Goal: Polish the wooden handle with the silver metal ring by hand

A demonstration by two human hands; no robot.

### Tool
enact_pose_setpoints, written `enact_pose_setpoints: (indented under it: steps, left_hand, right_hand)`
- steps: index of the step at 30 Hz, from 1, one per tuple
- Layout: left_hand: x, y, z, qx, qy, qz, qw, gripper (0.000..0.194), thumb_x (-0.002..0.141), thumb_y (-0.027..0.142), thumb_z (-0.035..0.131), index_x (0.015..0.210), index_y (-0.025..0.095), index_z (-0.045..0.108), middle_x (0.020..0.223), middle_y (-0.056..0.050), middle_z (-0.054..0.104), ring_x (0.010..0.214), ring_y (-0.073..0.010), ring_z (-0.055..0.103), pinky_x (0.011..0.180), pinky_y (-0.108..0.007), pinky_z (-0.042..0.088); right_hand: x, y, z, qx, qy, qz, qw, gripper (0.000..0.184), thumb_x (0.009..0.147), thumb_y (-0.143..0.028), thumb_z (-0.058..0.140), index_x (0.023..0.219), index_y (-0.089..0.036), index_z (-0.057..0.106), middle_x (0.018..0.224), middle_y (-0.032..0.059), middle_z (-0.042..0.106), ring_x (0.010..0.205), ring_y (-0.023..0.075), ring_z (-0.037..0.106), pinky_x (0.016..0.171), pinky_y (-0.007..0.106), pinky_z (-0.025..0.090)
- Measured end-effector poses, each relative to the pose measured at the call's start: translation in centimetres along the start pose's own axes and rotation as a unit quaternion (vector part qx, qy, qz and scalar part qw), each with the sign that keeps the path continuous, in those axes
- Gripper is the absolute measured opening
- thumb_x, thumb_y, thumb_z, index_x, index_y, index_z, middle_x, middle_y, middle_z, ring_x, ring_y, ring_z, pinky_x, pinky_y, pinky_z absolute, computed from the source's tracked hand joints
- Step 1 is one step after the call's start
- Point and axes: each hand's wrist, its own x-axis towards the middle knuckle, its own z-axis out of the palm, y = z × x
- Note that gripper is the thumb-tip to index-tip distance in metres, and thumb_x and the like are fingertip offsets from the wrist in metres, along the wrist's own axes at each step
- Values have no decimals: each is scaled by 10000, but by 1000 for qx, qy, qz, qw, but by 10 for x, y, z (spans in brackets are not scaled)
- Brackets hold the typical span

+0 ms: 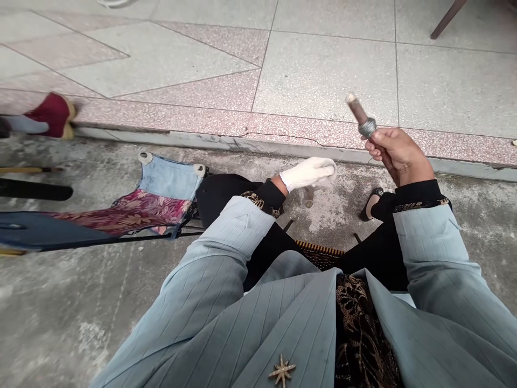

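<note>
My bare right hand [399, 153] is raised on the right, its fingers closed round the lower end of a short wooden stick [357, 109]. Grey wire or thread [367, 127] is wound in a thick band around that stick, just above my fingers. In the middle, my left hand [309, 173] wears a white knitted glove and has its fingers curled together. A pale rounded edge shows at its fingertips, too blurred to name. What looks like a faint thin strand [343, 156] shows between the hands. Below the glove, a short brown piece [309, 197] lies on the concrete.
A raised tiled step [323, 81] runs across in front. At left stand a folding chair of blue and floral cloth [161, 210] and a person's foot in a red shoe [52, 116]. A furniture leg [446, 20] is at top right. My black shoe [370, 205] rests on concrete.
</note>
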Motion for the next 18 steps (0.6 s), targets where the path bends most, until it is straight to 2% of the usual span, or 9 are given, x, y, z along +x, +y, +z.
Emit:
enact_pose_setpoints:
  steps: [5,8,10,13,18]
  left_hand:
    - [-1,12,11,0,-62,5,998,296,900,396,534,797,130,613,708,-11,560,550,-63,402,528,-209,313]
    - [-1,11,9,38,-70,14,997,323,897,415,518,794,128,624,681,-3,538,555,-74,397,547,-222,308]
    - [0,7,6,89,-72,21,993,353,901,439,502,812,127,640,676,-1,536,569,-85,413,558,-227,309]
    - [0,2,4,157,-71,39,984,374,910,448,473,834,130,655,721,-13,576,609,-100,456,590,-233,324]
    - [0,3,6,204,-79,25,976,361,896,430,465,807,135,654,698,-7,575,585,-101,461,584,-235,319]
  right_hand:
    - [15,16,4,-68,21,39,997,454,795,-612,692,739,-182,560,643,26,555,521,98,446,476,236,350]
    - [26,26,7,-176,19,64,982,386,834,-522,671,720,-160,595,623,24,559,515,97,441,498,244,342]
    - [31,29,10,-274,0,80,958,334,855,-454,646,716,-151,622,633,30,582,543,112,469,539,260,351]
    - [33,30,17,-411,-54,92,906,280,870,-379,613,696,-161,634,678,51,615,633,154,523,597,286,346]
    - [31,34,26,-502,-187,102,838,276,885,-363,577,679,-183,615,744,83,643,688,190,548,624,317,333]
